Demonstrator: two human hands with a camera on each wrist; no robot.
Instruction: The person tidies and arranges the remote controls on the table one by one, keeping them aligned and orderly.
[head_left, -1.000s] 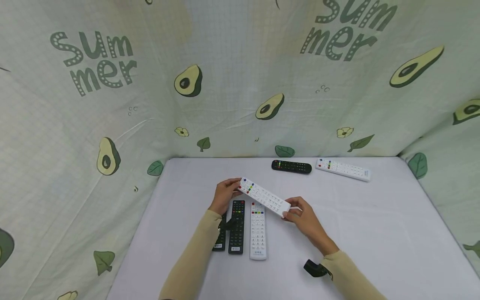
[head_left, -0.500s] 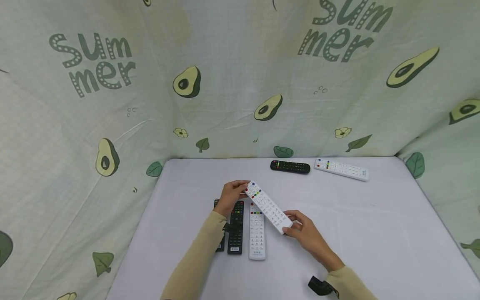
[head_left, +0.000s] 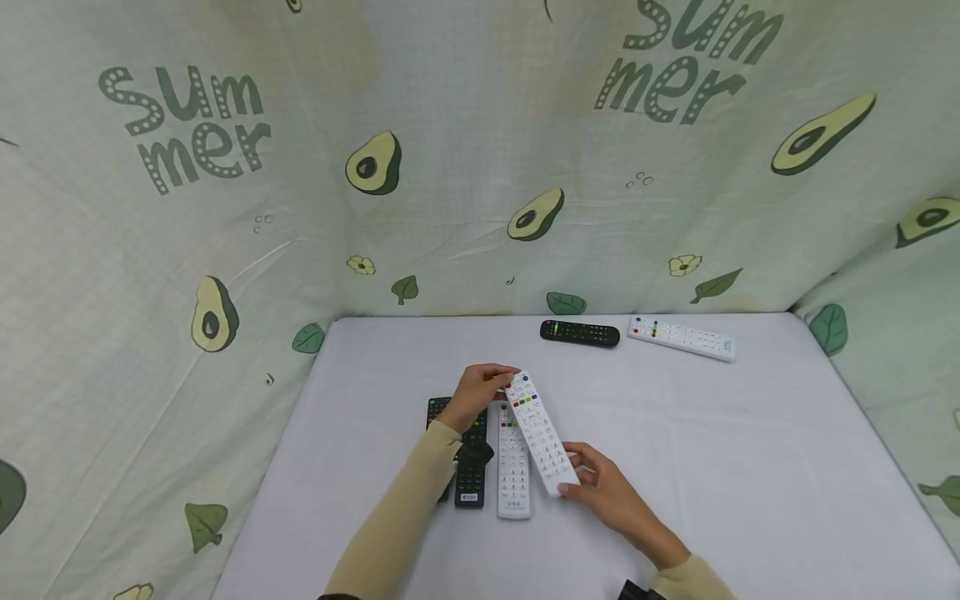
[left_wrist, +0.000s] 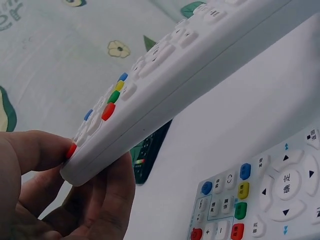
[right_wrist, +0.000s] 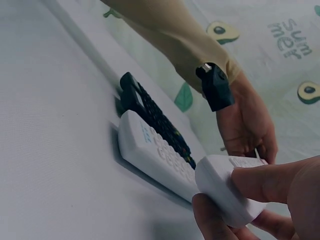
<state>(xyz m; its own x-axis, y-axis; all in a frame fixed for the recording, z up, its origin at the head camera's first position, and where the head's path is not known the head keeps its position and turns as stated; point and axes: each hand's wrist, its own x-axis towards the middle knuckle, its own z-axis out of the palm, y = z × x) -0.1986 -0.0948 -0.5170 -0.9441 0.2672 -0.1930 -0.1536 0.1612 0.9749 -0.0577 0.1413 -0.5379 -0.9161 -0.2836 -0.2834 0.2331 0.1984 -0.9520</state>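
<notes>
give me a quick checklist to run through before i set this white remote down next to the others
1. Left hand gripping the far end of the held white remote: ok.
2. Right hand gripping its near end: ok.
3. Buttons facing up: ok, they show in the head view.
4. Parallel to the lying white remote: not ok, it slants across that one's far end in the head view.
5. Leftmost black remote lying straight: cannot tell, the left hand and sleeve cover much of it.

Three remotes (head_left: 470, 482) lie left of the held one (head_left: 542, 435), two (head_left: 581, 334) behind.
</notes>
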